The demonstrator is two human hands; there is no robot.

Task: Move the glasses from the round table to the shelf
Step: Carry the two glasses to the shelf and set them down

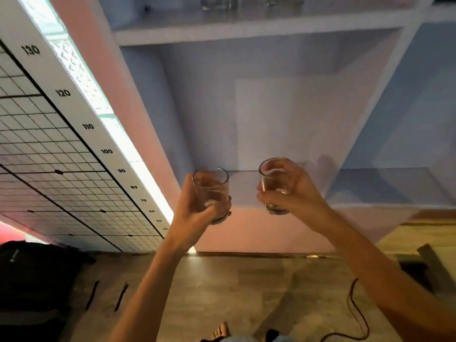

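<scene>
1. Two glasses are in the air at once, one per hand, both held up in front of the shelf unit [259, 30], whose compartments fill the upper part of the view.
2. The left hand [197, 208] is wrapped around the left glass [211, 193], fingers curled across its lower half and base; the glass is upright or close to it and looks empty.
3. The right hand [291, 193] grips the right glass [276, 185] from the side and behind, thumb across the front near the bottom; this glass leans slightly to the right.
4. Both glasses sit just in front of the lower shelf board [243, 186], whose front edge shows between them. Neither touches it yet.
5. Higher up, on the top shelf board, the bases of more glasses [217, 2] are visible at the edge of the view, so part of the job appears done already.
6. The round table is out of view, so how many glasses remain there cannot be told.
7. Judged from this, the step in hand is the carry-and-place: pickup is finished and the person stands at the shelf with a bare foot [220, 330] on the wooden floor [246, 292].
8. The next move likely calls for reaching forward into a compartment, levelling the tilted right glass, setting each base flat on the board, keeping the two apart so they do not knock, then opening the fingers.
</scene>
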